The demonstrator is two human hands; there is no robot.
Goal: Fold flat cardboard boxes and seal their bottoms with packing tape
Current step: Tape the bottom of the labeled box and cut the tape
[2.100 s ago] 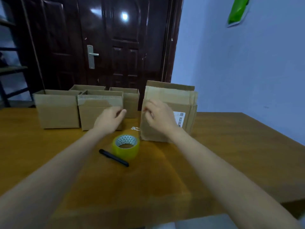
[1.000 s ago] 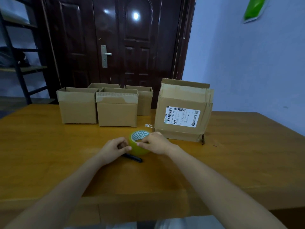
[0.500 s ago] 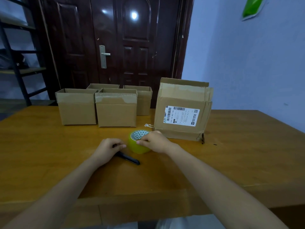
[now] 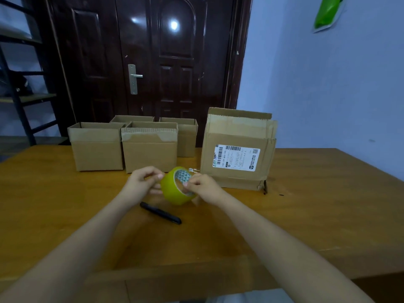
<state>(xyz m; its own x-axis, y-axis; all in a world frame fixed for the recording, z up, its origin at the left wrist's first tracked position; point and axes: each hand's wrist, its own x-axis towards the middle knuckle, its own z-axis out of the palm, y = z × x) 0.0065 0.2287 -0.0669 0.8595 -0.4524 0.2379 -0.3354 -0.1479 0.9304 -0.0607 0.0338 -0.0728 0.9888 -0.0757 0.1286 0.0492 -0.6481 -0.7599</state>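
Note:
A yellow roll of packing tape (image 4: 175, 191) is held tilted just above the wooden table (image 4: 317, 204). My right hand (image 4: 202, 188) grips the roll with fingers through its core. My left hand (image 4: 142, 182) pinches at the roll's outer surface on its left side. Several small folded cardboard boxes (image 4: 149, 152) stand open-topped at the back left. A larger flattened box with a shipping label (image 4: 238, 149) stands upright behind my right hand.
A black pen-like cutter (image 4: 160, 212) lies on the table just in front of the roll. A dark door (image 4: 153, 62) and a shelf rack (image 4: 17, 84) stand behind the table. A blue wall is on the right.
Both hands came back from the boxes to the tape. The roll lay flat on the table; now it is lifted and tilted between both hands. The cutter stays on the table.

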